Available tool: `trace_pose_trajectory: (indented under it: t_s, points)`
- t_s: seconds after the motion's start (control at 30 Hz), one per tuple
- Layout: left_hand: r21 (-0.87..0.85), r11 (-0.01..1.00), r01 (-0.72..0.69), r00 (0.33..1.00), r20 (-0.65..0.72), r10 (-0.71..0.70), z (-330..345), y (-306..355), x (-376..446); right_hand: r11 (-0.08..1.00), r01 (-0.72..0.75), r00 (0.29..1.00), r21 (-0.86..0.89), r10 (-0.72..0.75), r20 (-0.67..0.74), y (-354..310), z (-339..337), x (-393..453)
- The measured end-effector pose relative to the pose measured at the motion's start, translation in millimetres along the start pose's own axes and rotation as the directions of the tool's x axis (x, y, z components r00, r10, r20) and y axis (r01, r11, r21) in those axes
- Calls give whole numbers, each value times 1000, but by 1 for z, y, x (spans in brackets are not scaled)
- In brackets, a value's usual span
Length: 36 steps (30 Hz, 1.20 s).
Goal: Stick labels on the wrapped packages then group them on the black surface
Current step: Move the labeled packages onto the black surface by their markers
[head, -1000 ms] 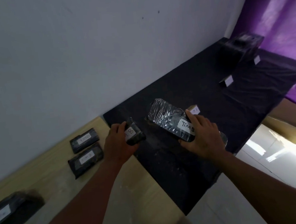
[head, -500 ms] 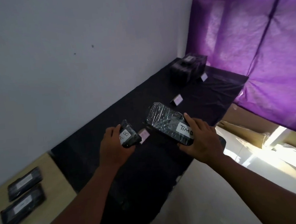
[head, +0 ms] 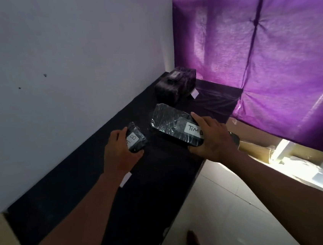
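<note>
The room is dim. Daylight passes through the purple curtain point(head: 259, 52) and gives a violet tint to the wall point(head: 60, 63). A bright, overexposed strip of glare lies under the curtain at right. The black surface point(head: 107, 188) shows almost no detail. The wide lens bends the edges, and the nearest forearms look soft.

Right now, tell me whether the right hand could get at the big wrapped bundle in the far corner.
Probably not yet: the right hand grips the large labelled package, which lies between it and the bundle.
</note>
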<state>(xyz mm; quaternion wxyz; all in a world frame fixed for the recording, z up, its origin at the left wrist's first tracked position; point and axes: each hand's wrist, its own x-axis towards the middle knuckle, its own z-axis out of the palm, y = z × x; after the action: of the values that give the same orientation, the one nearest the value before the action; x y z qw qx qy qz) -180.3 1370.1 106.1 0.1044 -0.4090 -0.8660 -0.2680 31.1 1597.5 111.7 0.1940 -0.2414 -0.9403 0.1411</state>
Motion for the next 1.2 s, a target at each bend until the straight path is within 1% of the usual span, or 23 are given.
trace_pose_trajectory:
  t_s: [0.13,0.2,0.27,0.33,0.5,0.63,0.77,0.9,0.97,1.1,1.2]
  points:
    - [8,1000,31,1000,-8,-31,24,-10,35,1000,14,999,12,-15,30,18,8,46]
    - [-2,997,78,997,-22,-78,35,-17,53,999,33,998,24,-34,45,24,14,71]
    - [-8,990,140,990,-23,-140,47,-25,72,998,58,994,25,-60,90,32,21,102]
    - [-4,986,166,986,-16,-166,55,-33,88,996,87,988,30,-90,124,37,28,131]
    - [15,969,246,969,-35,-245,64,-58,119,985,155,975,75,-165,148,36,46,193]
    - [18,950,310,949,-58,-309,66,-71,126,972,221,949,84,-234,211,31,65,232]
    - [7,920,391,918,-83,-389,69,-83,124,949,299,905,102,-316,285,20,89,271]
    - [33,874,484,872,-101,-479,73,-90,122,908,387,837,163,-420,350,13,118,308]
    - [56,850,523,847,-139,-512,75,-89,124,880,432,795,197,-475,377,12,131,326]
    - [58,777,627,765,-233,-600,81,-78,132,811,524,682,260,-583,442,11,156,358]
    - [52,717,695,700,-280,-657,87,-67,140,769,550,613,327,-637,467,13,175,375]
